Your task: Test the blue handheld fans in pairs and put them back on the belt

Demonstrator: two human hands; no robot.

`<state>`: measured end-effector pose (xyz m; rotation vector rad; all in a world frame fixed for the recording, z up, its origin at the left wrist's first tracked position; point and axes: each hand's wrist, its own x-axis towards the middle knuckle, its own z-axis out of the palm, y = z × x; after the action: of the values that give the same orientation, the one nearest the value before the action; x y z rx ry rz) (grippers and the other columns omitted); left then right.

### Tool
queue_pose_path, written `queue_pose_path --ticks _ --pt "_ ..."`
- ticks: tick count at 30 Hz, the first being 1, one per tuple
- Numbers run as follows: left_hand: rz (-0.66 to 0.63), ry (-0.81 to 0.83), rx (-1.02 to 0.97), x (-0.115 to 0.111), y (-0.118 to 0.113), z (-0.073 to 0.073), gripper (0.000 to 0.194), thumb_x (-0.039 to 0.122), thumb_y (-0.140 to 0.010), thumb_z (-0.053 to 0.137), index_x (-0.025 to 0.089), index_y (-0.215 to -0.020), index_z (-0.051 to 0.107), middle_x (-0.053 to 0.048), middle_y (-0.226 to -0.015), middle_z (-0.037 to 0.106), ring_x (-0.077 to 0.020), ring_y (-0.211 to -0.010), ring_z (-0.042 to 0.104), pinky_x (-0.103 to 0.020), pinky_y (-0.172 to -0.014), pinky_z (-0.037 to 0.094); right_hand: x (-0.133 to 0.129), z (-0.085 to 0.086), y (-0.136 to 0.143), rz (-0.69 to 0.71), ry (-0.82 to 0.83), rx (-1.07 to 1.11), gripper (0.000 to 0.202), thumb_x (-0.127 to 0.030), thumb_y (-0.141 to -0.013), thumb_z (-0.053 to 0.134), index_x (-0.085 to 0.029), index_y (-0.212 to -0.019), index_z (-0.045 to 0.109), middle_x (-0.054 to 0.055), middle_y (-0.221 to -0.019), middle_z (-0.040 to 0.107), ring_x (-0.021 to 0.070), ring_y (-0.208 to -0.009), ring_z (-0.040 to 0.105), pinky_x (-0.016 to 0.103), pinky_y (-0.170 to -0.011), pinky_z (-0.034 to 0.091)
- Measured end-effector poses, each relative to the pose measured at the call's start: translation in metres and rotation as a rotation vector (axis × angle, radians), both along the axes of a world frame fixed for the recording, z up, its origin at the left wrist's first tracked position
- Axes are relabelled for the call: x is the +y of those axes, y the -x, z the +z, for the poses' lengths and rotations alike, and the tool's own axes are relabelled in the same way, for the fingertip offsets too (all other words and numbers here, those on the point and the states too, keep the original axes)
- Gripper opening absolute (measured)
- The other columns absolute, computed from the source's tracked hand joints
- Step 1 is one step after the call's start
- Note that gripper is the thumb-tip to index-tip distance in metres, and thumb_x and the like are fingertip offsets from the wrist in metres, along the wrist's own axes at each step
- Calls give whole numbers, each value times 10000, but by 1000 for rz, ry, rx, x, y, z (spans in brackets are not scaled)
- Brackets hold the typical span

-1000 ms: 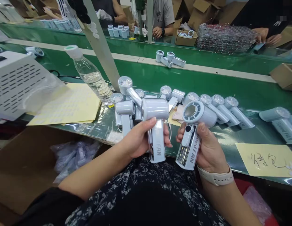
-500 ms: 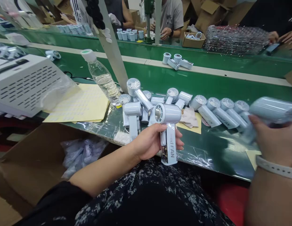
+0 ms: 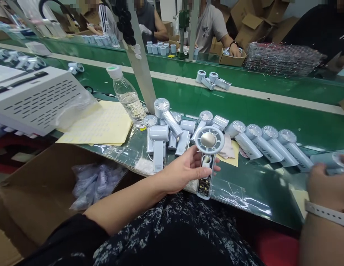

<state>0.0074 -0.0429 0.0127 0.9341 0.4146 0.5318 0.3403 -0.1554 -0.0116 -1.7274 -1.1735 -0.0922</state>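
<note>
A white vented box (image 3: 33,98) sits at the far left of the green desk (image 3: 272,114), with yellow sheets (image 3: 100,125) lying beside it and a clear water bottle (image 3: 127,94) standing just past them. Next comes a loose heap of pale blue handheld fans (image 3: 166,129). In front of that heap, at the near edge of the desk, the left hand (image 3: 183,171) is wrapped around the handle of 1 fan (image 3: 207,155), held upright with its round head on top and its clear lower handle sticking out below the fingers. To the right, 4 more fans (image 3: 267,146) lie side by side in a row. At the far right edge, the right hand (image 3: 326,184) closes on another fan (image 3: 331,162), blurred, just beyond the row. A white watch band (image 3: 327,214) circles that wrist.
</note>
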Motion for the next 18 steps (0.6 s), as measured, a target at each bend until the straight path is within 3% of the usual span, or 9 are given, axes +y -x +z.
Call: queue_pose_path --ticks 1,2,4,7,9,11,13,18 --pt "9 -17 13 0 -1 0 583 228 -704 835 208 -1204 536 -106 -1134 640 -229 -1004 665 -430 -930 518 7 3 17 -171 -20 -47 94 -245 -767 714 -322 -794 667 82 -851 674 475 -1062 601 663 -891 369" --pt "10 -22 28 -1 -2 1 629 238 -662 868 207 -1192 533 -104 -1121 642 -229 -979 670 -434 -915 525 13 6 36 -231 -18 -66 61 -252 -763 717 -286 -803 688 96 -854 681 475 -1020 618 684 -903 360" --pt "0 -17 57 -2 -4 1 712 273 -580 919 203 -1167 524 -99 -1079 652 -234 -919 681 -431 -854 543 24 11 77 -161 53 -62 117 -289 -798 678 -222 -886 714 99 -895 712 393 -922 665 635 -863 454" --pt "22 -13 68 -3 -3 -1 825 379 -512 946 210 -1186 500 -82 -1007 659 -248 -856 686 -405 -760 547 30 22 135 113 74 80 213 -267 -844 655 -222 -1051 681 77 -964 725 291 -923 673 524 -845 522" --pt "55 -54 48 -4 -2 -6 792 450 -549 918 211 -1186 513 -89 -1034 659 -272 -938 676 -419 -818 535 29 32 166 306 66 236 231 -234 -848 664 -243 -1079 646 66 -1019 711 246 -912 668 456 -809 545" --pt "103 -123 -2 -6 -1 -11 674 521 -662 836 215 -1182 535 -105 -1140 645 -295 -1111 622 -452 -965 482 27 40 186 423 55 363 219 -200 -829 686 -258 -1029 618 54 -1037 691 216 -874 655 399 -746 552" --pt "141 -185 -62 -8 0 -15 553 566 -785 716 229 -1190 548 -106 -1246 614 -292 -1243 546 -461 -1067 411 27 45 198 450 39 439 224 -179 -802 714 -264 -966 587 40 -1031 672 195 -831 634 352 -682 540" --pt "152 -283 -98 -10 1 -18 353 502 -897 609 262 -1154 574 -69 -1233 630 -252 -1253 542 -437 -1068 414 29 47 208 414 12 513 268 -165 -775 734 -265 -942 549 27 -1025 645 175 -806 607 316 -639 509"
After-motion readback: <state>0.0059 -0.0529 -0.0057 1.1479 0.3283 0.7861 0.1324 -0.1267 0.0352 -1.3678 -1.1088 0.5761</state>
